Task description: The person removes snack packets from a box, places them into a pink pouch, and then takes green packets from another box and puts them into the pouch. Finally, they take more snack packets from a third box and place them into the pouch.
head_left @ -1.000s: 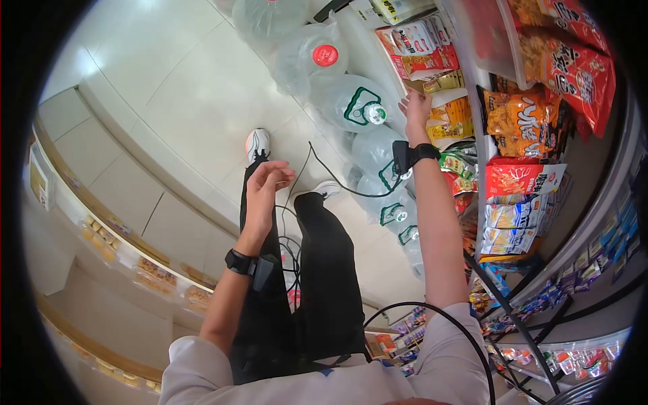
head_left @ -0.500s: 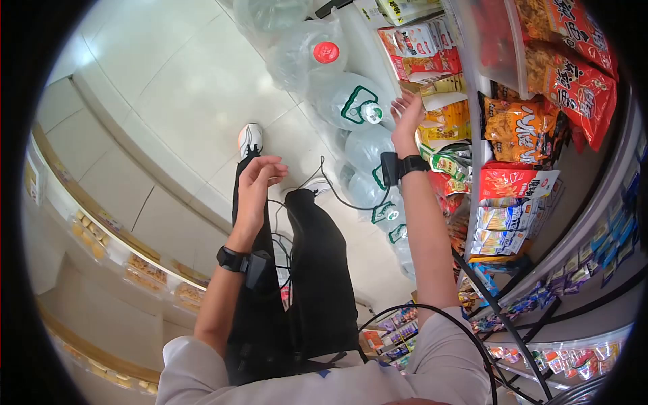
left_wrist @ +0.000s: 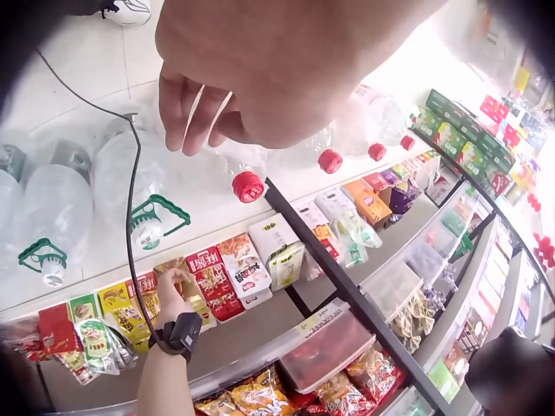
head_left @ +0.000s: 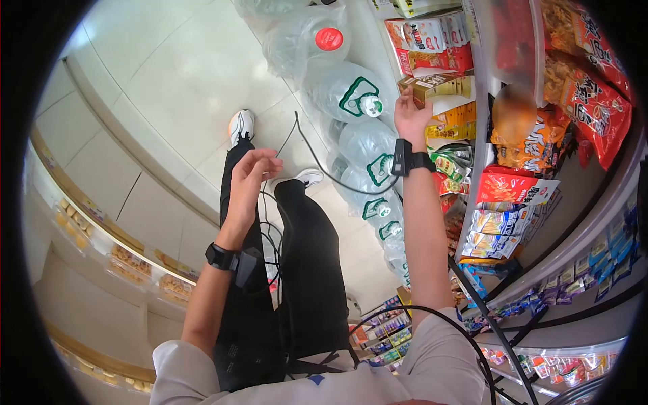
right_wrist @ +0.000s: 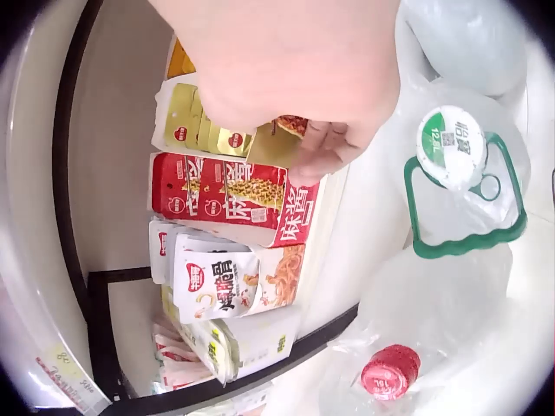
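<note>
On the lower shelf, my right hand [head_left: 413,120] curls its fingers round the front edge of a gold-brown snack box [head_left: 432,82]. The right wrist view shows the fingertips [right_wrist: 325,152] at the box's front, beside a red snack box [right_wrist: 230,195]; the thumb is hidden there. Gold packets [right_wrist: 195,126] stand in the held box. My left hand [head_left: 251,177] hangs over the legs with loosely bent fingers and holds nothing. It looms large in the left wrist view, above clear bottles with red caps [left_wrist: 248,186].
Large water bottles [head_left: 344,91] stand in a row on the floor along the shelf. A black cable [head_left: 324,172] loops between the wrists. Orange and red snack bags [head_left: 577,101] fill the shelf above. A curved shelf [head_left: 121,236] runs along the left side.
My right hand has moved from in front of the shelf onto the gold-brown box, whose front now shows more. My left hand has shifted slightly left and stays empty.
</note>
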{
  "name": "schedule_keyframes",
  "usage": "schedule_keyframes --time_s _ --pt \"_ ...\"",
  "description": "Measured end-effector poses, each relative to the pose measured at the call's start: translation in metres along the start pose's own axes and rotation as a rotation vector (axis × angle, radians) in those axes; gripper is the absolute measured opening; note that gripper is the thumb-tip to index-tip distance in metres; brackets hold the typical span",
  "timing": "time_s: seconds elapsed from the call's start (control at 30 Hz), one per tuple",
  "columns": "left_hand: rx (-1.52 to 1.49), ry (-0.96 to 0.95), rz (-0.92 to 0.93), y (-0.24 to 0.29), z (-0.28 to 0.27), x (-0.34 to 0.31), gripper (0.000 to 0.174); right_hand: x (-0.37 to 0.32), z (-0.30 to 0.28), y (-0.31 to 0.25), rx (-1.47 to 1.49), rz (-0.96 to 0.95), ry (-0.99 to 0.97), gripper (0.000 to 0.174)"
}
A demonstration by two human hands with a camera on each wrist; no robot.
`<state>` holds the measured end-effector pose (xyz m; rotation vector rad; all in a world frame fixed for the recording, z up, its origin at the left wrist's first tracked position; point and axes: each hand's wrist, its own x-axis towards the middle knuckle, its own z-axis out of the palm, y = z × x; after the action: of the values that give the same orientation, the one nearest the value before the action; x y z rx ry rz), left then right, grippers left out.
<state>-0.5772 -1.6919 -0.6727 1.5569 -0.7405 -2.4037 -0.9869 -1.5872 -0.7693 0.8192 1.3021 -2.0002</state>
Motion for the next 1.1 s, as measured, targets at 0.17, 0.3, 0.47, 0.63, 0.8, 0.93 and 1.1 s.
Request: schedule_keyframes --time_s 0.17,0.3,0.47,0.63,0.8,0.93,1.1 --pt "0.034 0.000 -0.013 0.002 0.005 -0.004 0.023 -0.050 0.005 0.012 0.025 -0.017 -0.008 0.042" --pt "0.059 -0.019 0.007 -0.004 0.011 -0.005 0.024 -0.079 -0.005 0.020 0.006 -0.027 -0.028 0.038" --pt "0.115 -0.060 0.028 -0.015 0.026 -0.011 0.024 -0.144 -0.034 0.031 0.024 0.043 -0.067 0.029" --pt "0.259 -0.135 0.159 -0.027 0.064 -0.032 0.025 -0.241 -0.075 0.030 -0.263 0.119 -0.024 0.030" --pt "0.555 -0.250 0.125 -0.014 0.136 -0.084 0.114 -0.353 -0.103 -0.026 -0.595 0.126 -0.235 0.036" --pt "0.542 -0.552 0.037 0.034 0.211 -0.174 0.124 -0.456 -0.097 -0.084 -0.693 0.103 -0.326 0.040" --pt "0.743 -0.667 0.233 0.054 0.281 -0.270 0.120 -0.543 -0.132 -0.167 -0.716 -0.047 -0.460 0.046"
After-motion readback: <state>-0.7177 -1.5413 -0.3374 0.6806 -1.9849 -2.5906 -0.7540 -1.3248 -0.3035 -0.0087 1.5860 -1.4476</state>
